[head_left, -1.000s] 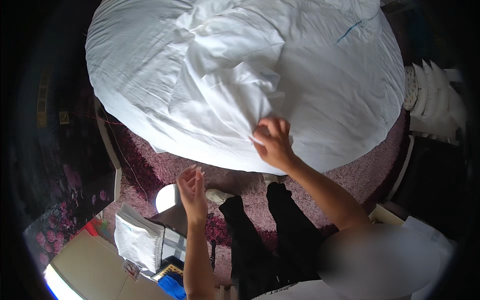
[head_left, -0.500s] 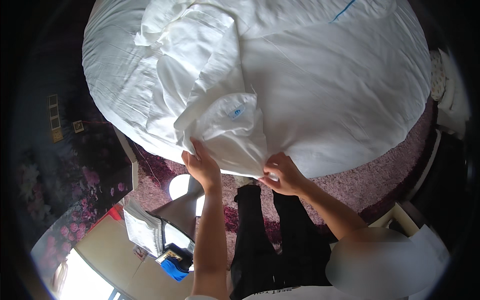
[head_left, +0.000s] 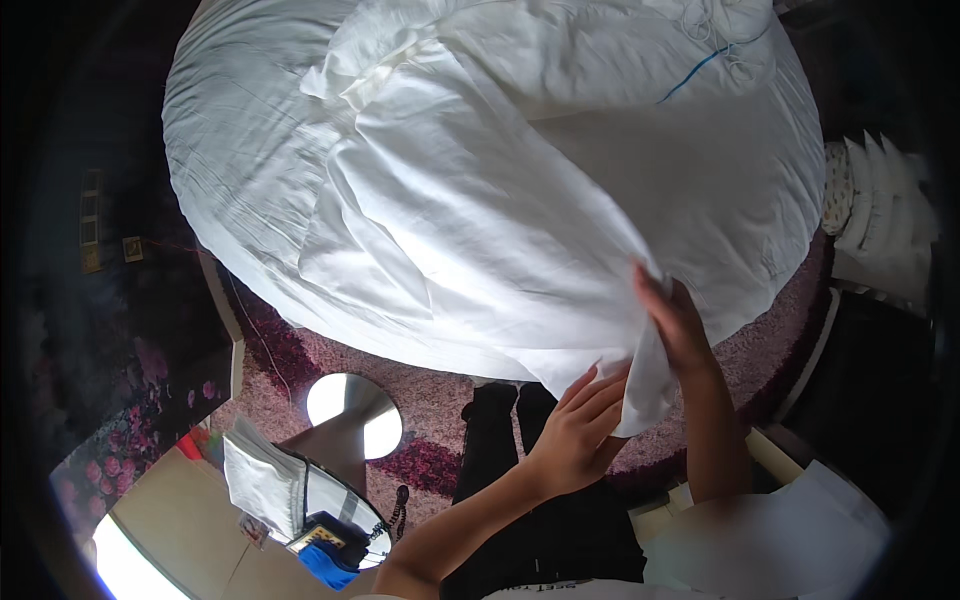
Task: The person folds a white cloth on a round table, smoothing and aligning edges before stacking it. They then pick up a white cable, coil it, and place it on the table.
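Observation:
A large white duvet cover lies loosely folded across the round bed, and one corner is lifted at the near right side. My right hand is closed on the raised edge of this cloth, which hangs down from it in a fold. Against the lower end of the fold, my left hand touches the cloth with its fingers stretched out and slightly apart. Part of its thumb side is hidden by the fabric. Bunched white bedding with a blue stripe lies at the far side.
The round bed takes up the upper view, above a pink and dark red carpet. At lower left are a round lit disc, a stack of white papers and a blue item. White pillows are piled at the right.
Both hands have moved right, and the right hand has risen with the cloth edge. The cover is drawn out to the right; its blue mark is out of sight. The left hand's fingers have straightened.

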### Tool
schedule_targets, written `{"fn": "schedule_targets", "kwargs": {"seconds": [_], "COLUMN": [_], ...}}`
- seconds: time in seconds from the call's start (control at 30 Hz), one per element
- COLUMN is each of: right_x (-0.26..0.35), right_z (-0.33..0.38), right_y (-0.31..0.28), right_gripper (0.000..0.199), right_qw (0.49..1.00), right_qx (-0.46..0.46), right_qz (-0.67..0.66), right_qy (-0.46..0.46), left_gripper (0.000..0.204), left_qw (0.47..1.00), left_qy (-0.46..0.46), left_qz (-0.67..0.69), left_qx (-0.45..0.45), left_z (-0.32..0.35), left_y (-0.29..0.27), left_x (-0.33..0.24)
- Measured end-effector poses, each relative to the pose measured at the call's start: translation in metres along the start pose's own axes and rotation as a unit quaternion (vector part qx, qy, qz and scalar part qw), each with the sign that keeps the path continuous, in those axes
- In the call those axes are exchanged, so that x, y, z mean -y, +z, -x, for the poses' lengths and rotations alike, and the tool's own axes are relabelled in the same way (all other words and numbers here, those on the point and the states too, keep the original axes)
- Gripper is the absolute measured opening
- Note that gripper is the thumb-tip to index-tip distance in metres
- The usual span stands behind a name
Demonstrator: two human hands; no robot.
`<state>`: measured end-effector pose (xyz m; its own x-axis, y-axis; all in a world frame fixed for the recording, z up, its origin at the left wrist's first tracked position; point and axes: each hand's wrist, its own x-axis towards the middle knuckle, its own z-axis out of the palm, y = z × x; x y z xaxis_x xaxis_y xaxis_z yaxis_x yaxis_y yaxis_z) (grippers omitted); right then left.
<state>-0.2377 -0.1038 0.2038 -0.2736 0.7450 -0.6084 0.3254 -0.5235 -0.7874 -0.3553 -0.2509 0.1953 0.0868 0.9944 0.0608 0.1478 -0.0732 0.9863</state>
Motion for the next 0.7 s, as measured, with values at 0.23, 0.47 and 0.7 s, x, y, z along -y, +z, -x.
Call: {"fn": "schedule_targets", "kwargs": {"seconds": [0.23,0.47,0.7], "right_x": [-0.019,-0.009,-0.024], "right_z": [0.004,0.010,0.020], "right_y": [0.001,0.043,0.078], "right_gripper": [0.031,0.025,0.056], "right_qw": [0.906,0.960,0.868], "right_qx": [-0.211,-0.057,0.134], "right_qz": [0.280,0.152,0.352], "right_qy": [-0.238,-0.229,-0.324], "left_gripper": [0.019,0.034,0.082], "left_qw": [0.993,0.970,0.942], "left_qy": [-0.053,0.022,-0.258], "left_qz": [0.059,-0.121,-0.200], "left_qx": [-0.083,-0.210,-0.081], "left_z": [-0.003,-0.093,-0.131], "left_y": [-0.043,-0.120,-0.109], "left_x": [0.019,0.058,0.065]}}
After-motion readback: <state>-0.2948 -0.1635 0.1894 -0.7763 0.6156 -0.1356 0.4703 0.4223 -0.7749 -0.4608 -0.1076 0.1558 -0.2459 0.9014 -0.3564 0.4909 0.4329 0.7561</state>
